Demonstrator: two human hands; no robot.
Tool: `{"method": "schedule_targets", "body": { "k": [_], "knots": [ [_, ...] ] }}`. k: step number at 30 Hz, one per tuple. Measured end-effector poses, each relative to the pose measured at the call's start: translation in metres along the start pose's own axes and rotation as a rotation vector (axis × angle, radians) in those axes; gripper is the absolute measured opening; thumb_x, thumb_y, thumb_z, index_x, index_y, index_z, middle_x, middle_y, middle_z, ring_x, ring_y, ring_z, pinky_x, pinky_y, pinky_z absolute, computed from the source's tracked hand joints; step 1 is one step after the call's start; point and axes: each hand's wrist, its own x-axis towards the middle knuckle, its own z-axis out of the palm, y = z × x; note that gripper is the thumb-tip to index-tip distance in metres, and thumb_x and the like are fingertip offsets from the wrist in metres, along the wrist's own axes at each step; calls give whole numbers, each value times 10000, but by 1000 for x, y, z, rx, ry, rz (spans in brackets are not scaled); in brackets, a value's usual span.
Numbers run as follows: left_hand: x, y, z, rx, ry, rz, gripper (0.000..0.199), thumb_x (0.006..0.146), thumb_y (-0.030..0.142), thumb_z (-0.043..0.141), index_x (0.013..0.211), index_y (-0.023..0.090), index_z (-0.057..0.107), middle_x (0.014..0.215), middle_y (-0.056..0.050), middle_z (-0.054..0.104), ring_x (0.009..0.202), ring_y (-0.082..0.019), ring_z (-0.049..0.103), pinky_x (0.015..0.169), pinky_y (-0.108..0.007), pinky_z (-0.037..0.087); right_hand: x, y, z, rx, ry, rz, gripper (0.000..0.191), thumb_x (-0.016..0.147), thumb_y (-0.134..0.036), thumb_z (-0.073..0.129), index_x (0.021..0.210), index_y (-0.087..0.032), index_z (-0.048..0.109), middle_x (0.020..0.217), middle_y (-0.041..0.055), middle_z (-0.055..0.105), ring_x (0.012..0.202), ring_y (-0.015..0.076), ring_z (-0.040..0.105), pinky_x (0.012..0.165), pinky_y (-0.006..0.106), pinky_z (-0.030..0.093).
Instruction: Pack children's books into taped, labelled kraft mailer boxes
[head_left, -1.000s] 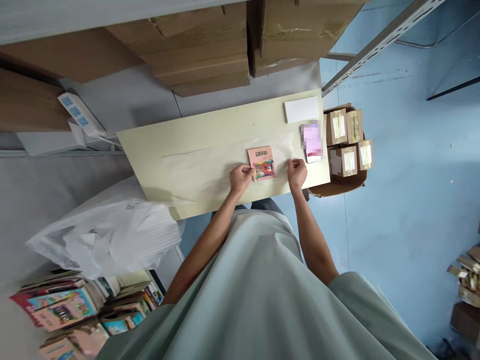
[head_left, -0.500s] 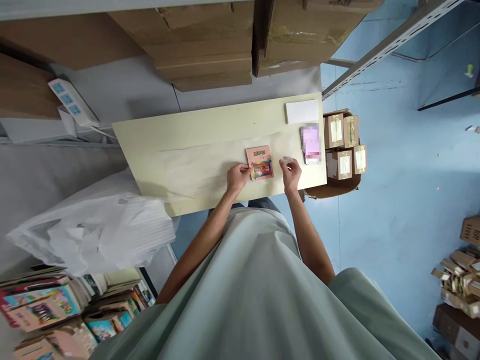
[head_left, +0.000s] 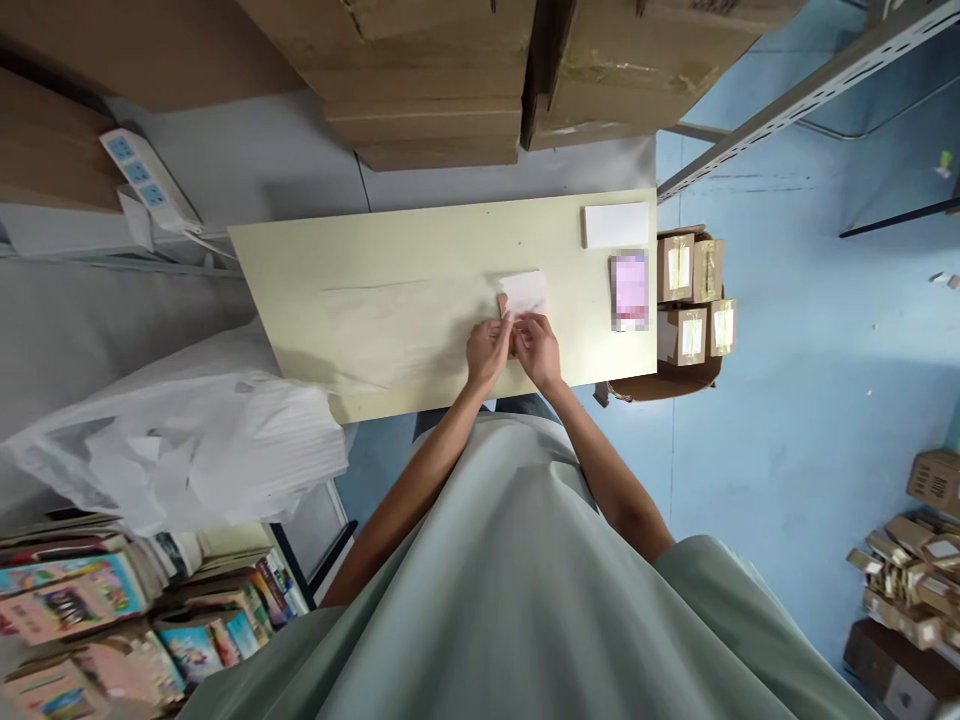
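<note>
A small pink booklet (head_left: 502, 301) lies on a long, thin white sheet (head_left: 390, 330) spread over the table. The sheet's right end, a white flap (head_left: 529, 288), is folded over the booklet and hides most of its cover. My left hand (head_left: 489, 350) is closed at the booklet's left side, thumb by the flap's edge. Close beside it, my right hand (head_left: 538, 350) is closed with its fingertips on the lower part of the flap. The two hands nearly touch, and they hide the booklet's lower part.
On the pale yellow table (head_left: 360, 250), a white flat box (head_left: 616, 226) and a pink-purple item (head_left: 630, 290) sit at the right. Small cartons (head_left: 679, 265) stand beyond that edge. Left are a white plastic bag (head_left: 187, 440), books (head_left: 82, 590) and a power strip (head_left: 150, 180).
My right hand has moved left to meet my left hand, bringing the sheet's right end over the booklet. The booklet's colourful cover is now mostly hidden. The view has shifted slightly.
</note>
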Motion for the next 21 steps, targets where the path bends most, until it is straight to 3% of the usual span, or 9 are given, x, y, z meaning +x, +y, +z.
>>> {"method": "schedule_targets", "body": {
  "k": [3,6,11,13,16,21],
  "knots": [
    [2,3,6,70,86,-53,313,1025,518,769,989,207,749,1084,-124,829,1002,-279,788,953,-382,602,0,0,-4,-87,-105,-67,275,1044,-297,597,1264,-230,748,1531,171,663,1342,323,712,1117,484,648],
    [5,0,10,101,125,-75,170,1049,376,730,1018,209,737,1071,-106,834,1007,-255,790,966,-355,589,4,3,-19,-69,-163,-74,283,1028,-264,568,1221,-248,774,1486,135,713,1297,297,741,1098,457,655],
    [7,-4,13,78,154,-74,10,1019,219,717,1010,222,714,1081,-93,843,1026,-247,798,990,-356,587,36,13,-48,-124,67,154,308,1082,-413,563,1269,-215,706,1331,183,763,1153,305,772,1013,472,650],
    [6,-5,13,73,174,-74,49,1020,203,712,1056,233,699,1075,-87,839,1032,-254,800,986,-366,591,53,14,-52,-153,86,279,355,1063,-489,631,1283,-213,671,1262,184,787,1120,318,780,1030,504,627],
    [3,-7,14,72,180,-35,110,1048,209,673,1151,247,672,1042,-76,816,1020,-255,795,969,-375,600,76,10,-48,-153,60,387,338,1023,-544,695,1153,-233,674,1127,144,818,1081,312,781,1029,487,601],
    [1,-7,17,134,179,45,168,1044,128,572,1084,231,697,1179,-121,746,1088,-262,763,1039,-400,601,90,-9,-46,-150,-1,393,315,1022,-527,657,857,-266,599,955,82,794,935,266,742,935,414,573]
  ]
}}
